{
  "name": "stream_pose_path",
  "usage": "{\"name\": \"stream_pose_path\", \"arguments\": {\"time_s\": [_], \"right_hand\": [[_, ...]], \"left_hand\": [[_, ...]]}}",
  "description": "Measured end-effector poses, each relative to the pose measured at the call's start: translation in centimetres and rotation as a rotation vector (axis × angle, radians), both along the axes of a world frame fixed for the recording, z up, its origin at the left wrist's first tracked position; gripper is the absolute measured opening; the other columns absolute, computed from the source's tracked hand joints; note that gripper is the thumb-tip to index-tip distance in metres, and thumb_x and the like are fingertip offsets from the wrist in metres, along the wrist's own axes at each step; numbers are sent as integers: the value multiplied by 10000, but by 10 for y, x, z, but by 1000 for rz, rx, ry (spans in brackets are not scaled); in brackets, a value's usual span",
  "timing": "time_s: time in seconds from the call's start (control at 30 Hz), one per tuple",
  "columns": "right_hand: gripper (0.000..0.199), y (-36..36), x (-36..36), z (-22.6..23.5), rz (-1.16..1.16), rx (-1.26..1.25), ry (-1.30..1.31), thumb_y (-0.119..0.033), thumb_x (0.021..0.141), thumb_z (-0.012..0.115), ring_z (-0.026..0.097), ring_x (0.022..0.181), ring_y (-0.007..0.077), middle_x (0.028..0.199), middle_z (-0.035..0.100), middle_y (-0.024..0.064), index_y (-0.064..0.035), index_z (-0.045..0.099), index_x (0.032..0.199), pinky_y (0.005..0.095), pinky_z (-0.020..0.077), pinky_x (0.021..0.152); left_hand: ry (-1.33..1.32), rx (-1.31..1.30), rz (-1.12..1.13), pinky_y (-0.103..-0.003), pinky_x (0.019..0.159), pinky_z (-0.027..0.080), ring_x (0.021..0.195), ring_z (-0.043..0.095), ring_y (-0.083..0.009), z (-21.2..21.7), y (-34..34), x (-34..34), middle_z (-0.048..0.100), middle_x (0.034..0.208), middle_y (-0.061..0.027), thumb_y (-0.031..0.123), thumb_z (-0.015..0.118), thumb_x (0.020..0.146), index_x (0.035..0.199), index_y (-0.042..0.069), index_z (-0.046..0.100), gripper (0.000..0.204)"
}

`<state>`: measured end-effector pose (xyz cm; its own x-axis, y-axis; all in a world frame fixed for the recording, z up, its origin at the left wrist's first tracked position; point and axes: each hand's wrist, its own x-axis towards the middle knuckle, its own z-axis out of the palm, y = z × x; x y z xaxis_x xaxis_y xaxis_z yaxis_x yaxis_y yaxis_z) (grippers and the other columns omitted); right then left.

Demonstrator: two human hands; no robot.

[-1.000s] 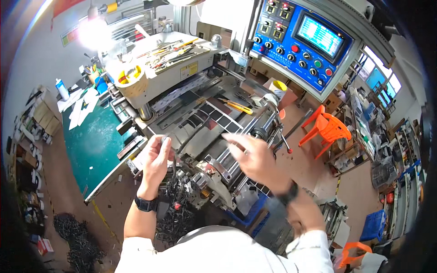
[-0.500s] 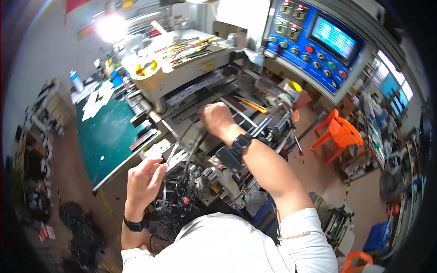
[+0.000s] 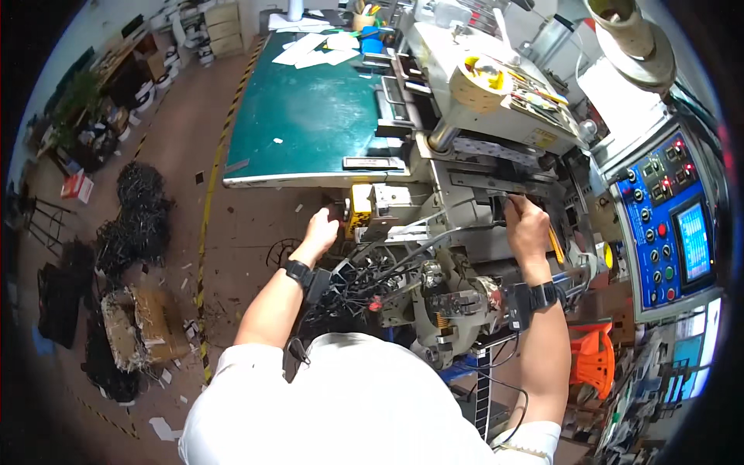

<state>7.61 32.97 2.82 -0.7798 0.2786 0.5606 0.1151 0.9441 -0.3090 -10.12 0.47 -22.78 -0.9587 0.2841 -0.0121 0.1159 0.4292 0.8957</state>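
My left hand (image 3: 320, 232) is closed beside a yellow box-shaped unit (image 3: 360, 208) on the near side of the machine. Whatever its fingers grip, if anything, is hidden. Over the machine bed (image 3: 474, 242), my right hand (image 3: 528, 229) has its thumb and fingers pinched together at the edge of a dark slot. I cannot make out what lies between them. Just right of that hand is a yellow pencil-like stick (image 3: 556, 245). Black cables (image 3: 356, 283) hang in a tangle between my forearms, next to metal machine parts (image 3: 457, 298).
A green-topped table (image 3: 310, 116) with white papers (image 3: 304, 49) adjoins the machine. A roll of tape (image 3: 482, 81) stands by the tool-strewn top. The blue control panel (image 3: 659, 225) is at right, near an orange chair (image 3: 593, 360). A torn cardboard box (image 3: 147, 325) sits on the floor.
The view has swung left. My left hand, earlier open with fingers apart, is now closed by the yellow unit. My right hand stays over the machine bed, its fingers now pinched.
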Motion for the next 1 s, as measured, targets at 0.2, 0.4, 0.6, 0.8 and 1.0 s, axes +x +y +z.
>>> {"name": "stream_pose_path", "arguments": {"time_s": [0.2, 0.4, 0.6, 0.8, 1.0], "right_hand": [[164, 8, -12, -33, -23, 141, -104, -173, 866, 609, 661, 726, 410, 750, 652, 228, -25, 655, 814, 475, 538, 625], [243, 5, -5, -33, -35, 47, -97, -236, 891, 593, 683, 759, 375, 800, 682, 211, -20, 673, 814, 437, 576, 699], [220, -5, -20, -15, -55, 103, -245, -183, 857, 590, 708, 761, 349, 817, 691, 223, -9, 697, 775, 419, 593, 690], [160, -4, -31, -14, -35, 125, -230, -126, 822, 578, 714, 785, 336, 862, 704, 203, -29, 699, 781, 395, 591, 724], [134, -9, -45, -12, -53, 214, -287, -110, 803, 588, 714, 752, 313, 747, 699, 166, -71, 693, 730, 395, 583, 689]], "left_hand": [[-112, 296, 55, -344, 704, 486, 773, 590, -181, -11, 18, 11, 669, 858, -117, 87, 507, 874, 966, -23, 647, 201], [-369, 429, 56, -308, 695, 523, 760, 651, -154, 7, 32, 11, 698, 842, -58, 111, 577, 894, 947, 6, 713, 179], [-388, 446, -37, -275, 663, 506, 734, 639, -140, -4, 1, -3, 705, 864, -54, 88, 539, 919, 1024, 23, 700, 203], [-259, 427, -71, -179, 513, 398, 641, 588, -43, -12, -5, -8, 711, 880, -20, 113, 534, 950, 1061, 62, 688, 197], [-206, 417, 1, -195, 506, 405, 581, 502, -28, 8, 7, 1, 614, 792, 17, 76, 451, 974, 1014, 5, 620, 188]]}}
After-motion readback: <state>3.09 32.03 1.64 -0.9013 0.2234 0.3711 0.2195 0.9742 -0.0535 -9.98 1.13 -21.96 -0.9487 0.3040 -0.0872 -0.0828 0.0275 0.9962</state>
